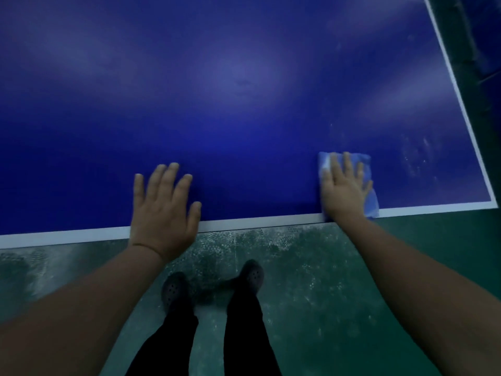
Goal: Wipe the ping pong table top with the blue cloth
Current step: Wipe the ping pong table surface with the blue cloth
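Now two hands are lying flat on one table (244, 90): the left hand (162, 213), lower centre, is pressing bare surface with fingers spread, while the right hand (344, 188), lower right, is pressing one cloth (366, 169) near the white edge, fingers straight.
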`<state>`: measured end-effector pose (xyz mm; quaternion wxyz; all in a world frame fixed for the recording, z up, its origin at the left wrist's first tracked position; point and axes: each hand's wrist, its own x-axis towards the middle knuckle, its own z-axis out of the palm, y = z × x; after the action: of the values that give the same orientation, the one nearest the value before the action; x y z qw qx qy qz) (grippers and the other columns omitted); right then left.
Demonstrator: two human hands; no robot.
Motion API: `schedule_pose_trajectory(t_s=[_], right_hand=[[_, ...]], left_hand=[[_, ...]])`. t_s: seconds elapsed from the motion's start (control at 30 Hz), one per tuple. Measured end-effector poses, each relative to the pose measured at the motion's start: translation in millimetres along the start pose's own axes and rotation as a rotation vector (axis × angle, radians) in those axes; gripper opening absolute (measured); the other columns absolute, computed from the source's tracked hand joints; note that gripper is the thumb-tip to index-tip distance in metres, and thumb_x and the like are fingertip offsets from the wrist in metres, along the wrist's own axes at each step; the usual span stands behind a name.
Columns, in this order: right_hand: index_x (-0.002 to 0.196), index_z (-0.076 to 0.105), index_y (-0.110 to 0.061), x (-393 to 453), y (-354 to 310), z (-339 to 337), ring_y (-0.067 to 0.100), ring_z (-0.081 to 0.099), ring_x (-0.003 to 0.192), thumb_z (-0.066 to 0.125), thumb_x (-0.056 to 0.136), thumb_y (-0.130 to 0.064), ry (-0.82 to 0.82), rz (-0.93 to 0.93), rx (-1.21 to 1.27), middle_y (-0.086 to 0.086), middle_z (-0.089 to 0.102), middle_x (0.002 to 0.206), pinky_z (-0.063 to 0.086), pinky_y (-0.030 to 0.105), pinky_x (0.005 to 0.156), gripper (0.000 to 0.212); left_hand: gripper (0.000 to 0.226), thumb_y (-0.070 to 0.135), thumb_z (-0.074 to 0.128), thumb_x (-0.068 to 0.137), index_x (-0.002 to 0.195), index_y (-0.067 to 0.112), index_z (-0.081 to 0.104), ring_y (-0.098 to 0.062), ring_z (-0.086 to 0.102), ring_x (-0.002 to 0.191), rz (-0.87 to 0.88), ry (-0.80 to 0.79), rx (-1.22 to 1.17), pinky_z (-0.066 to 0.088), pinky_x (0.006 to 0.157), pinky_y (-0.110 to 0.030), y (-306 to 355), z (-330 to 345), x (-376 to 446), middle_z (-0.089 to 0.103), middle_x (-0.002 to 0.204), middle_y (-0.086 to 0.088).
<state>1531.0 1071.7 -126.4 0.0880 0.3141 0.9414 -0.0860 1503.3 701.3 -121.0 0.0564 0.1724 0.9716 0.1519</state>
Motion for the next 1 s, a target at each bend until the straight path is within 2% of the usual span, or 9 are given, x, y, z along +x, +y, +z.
schedule_pose_trajectory(t_s=[0.1, 0.27, 0.4, 0.5, 0.57, 0.73, 0.8, 0.9, 1.0], right_hand=[[0.157, 0.016, -0.042, 5, -16, 1, 0.032, 0.001, 0.154, 0.019, 0.104, -0.052, 0.069, 0.220, 0.089, -0.006, 0.006, 0.168, 0.000, 0.067, 0.117, 0.054], [0.155, 0.020, -0.045, -17, -28, 22, 0.026, -0.001, 0.155, 0.020, 0.103, -0.057, -0.063, -0.591, -0.093, -0.011, 0.012, 0.167, -0.005, 0.060, 0.119, 0.053], [0.157, 0.015, -0.045, 54, 77, -18, 0.026, -0.003, 0.154, 0.021, 0.104, -0.055, -0.005, -0.002, -0.022, -0.011, 0.004, 0.168, 0.000, 0.063, 0.119, 0.054], [0.157, 0.013, -0.043, 47, 92, -22, 0.027, -0.004, 0.154, 0.010, 0.098, -0.059, 0.015, 0.129, 0.052, -0.008, 0.002, 0.168, -0.001, 0.065, 0.118, 0.061], [0.157, 0.013, -0.042, 27, 56, -5, 0.030, -0.004, 0.154, 0.011, 0.098, -0.056, 0.021, -0.013, 0.001, -0.008, 0.003, 0.168, -0.004, 0.066, 0.118, 0.060], [0.154, 0.024, -0.042, 21, -69, 24, 0.031, 0.001, 0.154, 0.024, 0.104, -0.051, -0.001, -0.687, -0.005, -0.006, 0.016, 0.166, -0.012, 0.059, 0.117, 0.051], [0.154, 0.028, -0.040, 52, -76, 17, 0.031, 0.006, 0.154, 0.022, 0.102, -0.049, 0.014, -0.751, -0.026, -0.005, 0.020, 0.166, -0.004, 0.062, 0.117, 0.053], [0.156, 0.024, -0.037, 121, -20, -8, 0.036, 0.007, 0.153, 0.020, 0.101, -0.044, 0.092, -0.404, -0.097, -0.002, 0.015, 0.167, 0.004, 0.069, 0.116, 0.055], [0.157, 0.019, -0.041, 162, 53, -37, 0.032, 0.002, 0.154, 0.017, 0.103, -0.054, 0.090, 0.060, 0.100, -0.005, 0.009, 0.168, 0.001, 0.068, 0.117, 0.055]], left_hand=[[0.064, 0.046, 0.031, 0.093, 0.142, 0.008, 0.047, -0.032, 0.026, 0.147, 0.070, -0.018, -0.019, 0.008, 0.120, -0.058, 53, 20, 15, 0.036, 0.156, -0.015], [0.067, 0.048, 0.026, 0.095, 0.149, 0.009, 0.038, -0.030, 0.015, 0.151, -0.009, -0.057, 0.045, 0.000, 0.121, -0.056, 87, 42, 36, 0.026, 0.161, -0.013], [0.067, 0.049, 0.025, 0.096, 0.148, 0.010, 0.037, -0.032, 0.014, 0.150, -0.039, -0.067, 0.103, 0.002, 0.120, -0.058, 88, 45, 37, 0.025, 0.160, -0.014], [0.067, 0.047, 0.027, 0.095, 0.147, 0.008, 0.040, -0.033, 0.017, 0.150, -0.051, -0.083, 0.105, 0.005, 0.120, -0.059, 91, 43, 38, 0.028, 0.159, -0.016], [0.066, 0.045, 0.028, 0.095, 0.146, 0.006, 0.042, -0.034, 0.018, 0.149, -0.055, -0.089, 0.106, 0.008, 0.119, -0.061, 92, 41, 38, 0.029, 0.159, -0.017], [0.066, 0.041, 0.029, 0.094, 0.143, 0.002, 0.047, -0.037, 0.023, 0.147, -0.058, -0.083, 0.102, 0.013, 0.117, -0.065, 96, 38, 39, 0.033, 0.156, -0.020], [0.066, 0.040, 0.029, 0.093, 0.142, 0.001, 0.048, -0.038, 0.024, 0.147, -0.052, -0.073, 0.095, 0.014, 0.116, -0.066, 98, 37, 39, 0.033, 0.156, -0.022], [0.066, 0.040, 0.030, 0.093, 0.143, 0.000, 0.047, -0.038, 0.023, 0.147, -0.050, -0.071, 0.102, 0.013, 0.116, -0.066, 98, 36, 39, 0.033, 0.156, -0.022], [0.066, 0.040, 0.030, 0.093, 0.142, -0.001, 0.048, -0.039, 0.023, 0.147, -0.043, -0.082, 0.106, 0.013, 0.116, -0.067, 97, 37, 39, 0.033, 0.155, -0.023]])
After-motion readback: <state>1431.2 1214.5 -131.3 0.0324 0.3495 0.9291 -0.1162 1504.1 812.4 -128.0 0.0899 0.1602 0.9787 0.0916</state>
